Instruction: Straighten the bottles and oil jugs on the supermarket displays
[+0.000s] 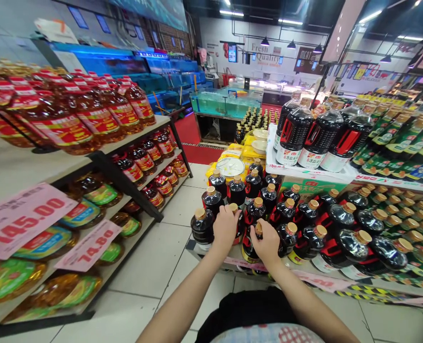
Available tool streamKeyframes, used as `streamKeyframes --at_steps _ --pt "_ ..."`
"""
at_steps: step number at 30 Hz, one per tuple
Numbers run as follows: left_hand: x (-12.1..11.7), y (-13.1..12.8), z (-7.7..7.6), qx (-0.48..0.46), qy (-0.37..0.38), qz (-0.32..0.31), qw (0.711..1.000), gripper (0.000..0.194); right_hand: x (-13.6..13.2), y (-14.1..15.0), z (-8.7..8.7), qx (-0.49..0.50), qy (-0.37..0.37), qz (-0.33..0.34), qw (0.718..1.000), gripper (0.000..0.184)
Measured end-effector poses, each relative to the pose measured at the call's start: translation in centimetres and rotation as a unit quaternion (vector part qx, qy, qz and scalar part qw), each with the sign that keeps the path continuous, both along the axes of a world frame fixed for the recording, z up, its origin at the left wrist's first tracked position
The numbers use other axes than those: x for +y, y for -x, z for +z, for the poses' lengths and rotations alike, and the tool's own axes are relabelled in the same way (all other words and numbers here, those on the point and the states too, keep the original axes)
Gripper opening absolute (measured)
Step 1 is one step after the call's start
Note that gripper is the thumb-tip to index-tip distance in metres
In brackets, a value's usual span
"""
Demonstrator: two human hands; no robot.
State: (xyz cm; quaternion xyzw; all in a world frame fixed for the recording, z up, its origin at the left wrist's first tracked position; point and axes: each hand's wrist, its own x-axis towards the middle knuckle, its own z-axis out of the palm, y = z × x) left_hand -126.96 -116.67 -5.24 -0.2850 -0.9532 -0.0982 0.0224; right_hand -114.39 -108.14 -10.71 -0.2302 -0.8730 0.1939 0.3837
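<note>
My left hand [225, 227] is closed around the neck of a dark soy sauce bottle [239, 230] in the front part of a low display, its gold cap showing above my fingers. Just to the right, my right hand [267, 242] grips another soy sauce bottle [249, 247] near its gold cap [258, 227]. Both bottles stand upright among several similar ones. A single dark bottle [202, 229] stands at the display's left corner, beside my left hand. To the right of my right hand is one more bottle [287, 238] with a red handle.
Larger dark bottles [347, 243] and green-labelled bottles [393, 138] fill the display on the right. At left, a shelf [129, 143] holds oil bottles [93, 112] and pink price signs [25, 216]. Tiled floor [176, 214] runs between them. Water tanks [226, 102] stand behind.
</note>
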Motion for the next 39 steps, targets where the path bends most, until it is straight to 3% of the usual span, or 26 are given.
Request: streamKeyframes --at_steps 4,8,11,13,15,19,22,24,27,30,32,36,39 --pt "-0.3 2.3 1.5 -0.011 0.093 -0.085 0.992 0.043 0.4 -0.3 0.0 0.011 0.0 0.009 1.0 0.027" --pt "-1.0 3.4 2.9 -0.021 0.123 -0.147 0.981 0.039 0.4 -0.3 0.1 0.022 -0.008 0.009 1.0 0.025" --pt "0.2 2.2 2.8 -0.031 0.093 -0.08 0.992 0.038 0.4 -0.3 0.1 0.031 -0.013 0.012 0.999 0.024" --pt "1.3 1.1 1.9 -0.031 0.055 -0.006 0.998 0.042 0.5 -0.3 0.1 0.032 -0.01 0.013 0.999 0.024" --pt "2.2 0.8 0.9 -0.035 0.009 0.019 0.999 0.038 0.5 -0.3 0.1 0.03 -0.005 0.014 0.999 0.025" --pt "1.6 3.5 -0.1 -0.128 -0.064 -0.095 0.985 0.015 0.6 -0.5 -0.1 0.027 0.003 0.018 0.999 0.026" --pt "0.8 5.7 0.1 -0.204 -0.089 -0.181 0.958 0.011 0.6 -0.6 0.0 0.026 0.006 0.02 0.999 0.025" --pt "1.1 5.6 0.0 -0.224 -0.142 -0.139 0.954 0.013 0.6 -0.5 0.0 0.022 0.007 0.016 1.0 0.025" --pt "2.9 3.9 -0.8 -0.179 -0.243 0.041 0.952 0.027 0.5 -0.5 0.2 0.03 0.006 0.015 0.999 0.024" --pt "4.6 3.1 -2.0 -0.131 -0.275 0.132 0.943 0.036 0.5 -0.5 0.3 0.037 0.005 0.016 0.999 0.023" --pt "5.1 3.8 -2.5 -0.125 -0.279 0.128 0.944 0.04 0.5 -0.5 0.3 0.038 0.008 0.019 0.999 0.023" --pt "5.1 6.2 -2.9 -0.166 -0.303 0.035 0.938 0.039 0.6 -0.3 0.3 0.056 0.0 0.017 0.998 0.021" --pt "5.0 6.9 -3.0 -0.175 -0.309 0.021 0.935 0.035 0.6 -0.1 0.2 0.06 -0.005 0.014 0.998 0.019"
